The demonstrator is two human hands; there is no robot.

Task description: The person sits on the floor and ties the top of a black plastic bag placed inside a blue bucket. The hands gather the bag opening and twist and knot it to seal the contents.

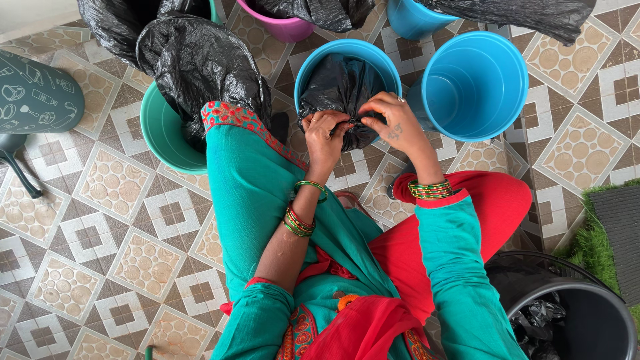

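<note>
Both hands meet at the near rim of a blue bucket [347,50] standing on the tiled floor [100,220]. Left hand [327,137] and right hand [390,120] each have fingers pinching the gathered black plastic bag [337,87] that lines it. An unlined blue bucket [477,83] stands just beside, right. A green bucket [163,137] with its own black bag stands left.

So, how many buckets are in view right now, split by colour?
Blue buckets: 3
Green buckets: 1
Pink buckets: 1
Black buckets: 1
Total: 6
</note>
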